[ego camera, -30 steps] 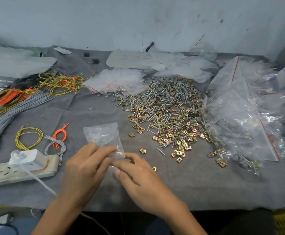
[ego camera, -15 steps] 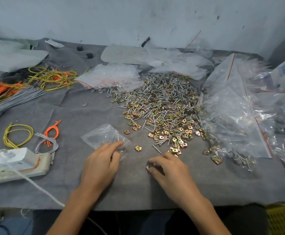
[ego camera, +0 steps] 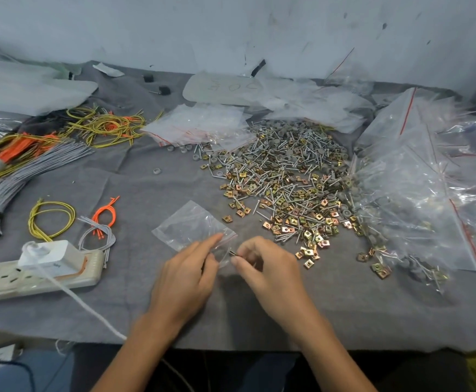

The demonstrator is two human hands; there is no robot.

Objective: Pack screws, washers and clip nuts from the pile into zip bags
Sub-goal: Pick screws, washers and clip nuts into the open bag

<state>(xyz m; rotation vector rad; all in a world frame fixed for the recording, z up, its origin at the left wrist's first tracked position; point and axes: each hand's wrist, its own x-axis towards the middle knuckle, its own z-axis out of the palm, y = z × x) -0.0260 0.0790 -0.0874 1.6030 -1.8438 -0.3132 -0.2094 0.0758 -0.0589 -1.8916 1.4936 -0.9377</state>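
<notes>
- The left hand (ego camera: 188, 267) pinches the near-right mouth of the zip bag (ego camera: 187, 226); the bag's body extends far-left on the cloth.
- The right hand (ego camera: 265, 264) pinches a small metal part (ego camera: 232, 253) just right of that mouth.
- The pile (ego camera: 287, 179) lies far-right.

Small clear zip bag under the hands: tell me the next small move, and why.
Probably slip the small dark metal piece pinched in the right hand into the small clear plastic zip bag. The piece sits right at the bag's mouth, which the left hand holds down on the grey cloth.
</notes>
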